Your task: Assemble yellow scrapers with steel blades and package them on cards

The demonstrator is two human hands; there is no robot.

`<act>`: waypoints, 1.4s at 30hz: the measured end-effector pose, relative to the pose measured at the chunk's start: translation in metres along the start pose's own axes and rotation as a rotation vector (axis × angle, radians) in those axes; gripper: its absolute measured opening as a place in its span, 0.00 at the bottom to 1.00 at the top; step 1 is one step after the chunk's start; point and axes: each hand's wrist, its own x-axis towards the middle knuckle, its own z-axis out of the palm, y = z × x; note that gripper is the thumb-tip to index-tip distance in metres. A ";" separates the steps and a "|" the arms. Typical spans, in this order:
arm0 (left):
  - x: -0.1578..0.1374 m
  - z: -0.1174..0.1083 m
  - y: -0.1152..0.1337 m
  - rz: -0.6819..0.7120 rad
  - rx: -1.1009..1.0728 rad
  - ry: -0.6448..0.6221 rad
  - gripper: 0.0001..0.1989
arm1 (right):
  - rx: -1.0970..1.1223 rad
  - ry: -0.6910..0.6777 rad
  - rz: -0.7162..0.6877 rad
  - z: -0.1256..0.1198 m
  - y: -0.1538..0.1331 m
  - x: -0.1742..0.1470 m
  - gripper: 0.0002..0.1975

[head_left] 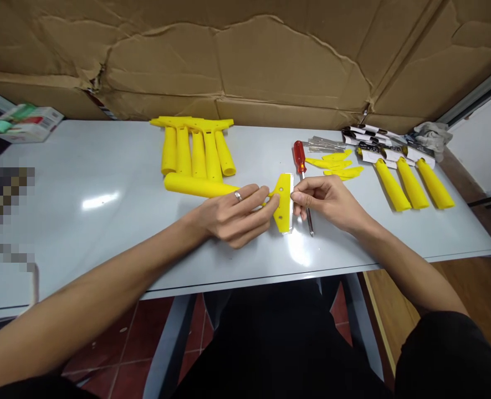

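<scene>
A yellow plastic scraper [285, 205] lies on the table with its handle [199, 185] pointing left. A thin metal blade [291, 183] sits along the right edge of its head, and two holes show in the yellow face. My left hand [241, 216], with a ring on one finger, grips the scraper about its neck, fingertips on the head. My right hand [326, 200] is closed in a pinch at the blade's edge; whatever is between the fingertips is too small to make out. Partly beneath that hand lies a red-handled screwdriver [299, 157].
Several yellow scraper bodies [193, 149] lie side by side behind my left hand. Loose yellow plates [332, 163] and metal blades [324, 144] lie beyond my right. Scrapers with cardboard sleeves [403, 183] are at the right, a box [33, 124] at the far left. Cardboard [229, 61] stands behind.
</scene>
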 end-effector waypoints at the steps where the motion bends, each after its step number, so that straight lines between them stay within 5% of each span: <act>1: 0.002 0.000 -0.001 -0.017 -0.016 -0.027 0.06 | 0.017 -0.004 0.013 0.000 0.001 0.001 0.21; 6: 0.016 -0.006 -0.002 -0.185 -0.046 -0.148 0.10 | 0.112 0.000 0.075 0.001 0.000 0.001 0.23; 10: 0.013 -0.007 0.004 -0.288 -0.107 -0.128 0.09 | 0.155 -0.005 0.056 0.002 -0.001 -0.001 0.22; 17: -0.006 -0.002 0.004 -0.185 0.018 -0.125 0.08 | 0.218 -0.130 0.092 0.001 0.001 0.001 0.24; 20: -0.006 0.002 -0.002 -0.123 0.032 -0.007 0.07 | 0.140 -0.069 0.089 0.004 -0.003 0.000 0.24; 23: 0.001 -0.002 -0.006 -0.443 -0.045 0.195 0.07 | -0.182 -0.021 0.015 0.006 -0.006 -0.003 0.23; 26: 0.016 -0.016 -0.006 -0.972 -0.262 0.321 0.06 | -0.562 -0.174 -0.124 0.007 -0.002 -0.005 0.14; 28: 0.026 -0.026 -0.006 -1.150 -0.538 0.376 0.08 | -0.719 -0.288 -0.159 0.008 0.003 -0.005 0.09; 33: 0.034 -0.031 -0.005 -1.309 -0.930 0.322 0.10 | -0.858 -0.329 -0.229 0.008 0.015 -0.006 0.10; 37: 0.032 -0.028 -0.001 -1.332 -1.007 0.278 0.09 | -0.868 -0.279 -0.302 0.004 0.011 -0.008 0.12; 42: 0.036 -0.034 0.002 -1.318 -0.986 0.236 0.06 | -0.608 -0.085 -0.479 -0.005 -0.003 -0.008 0.06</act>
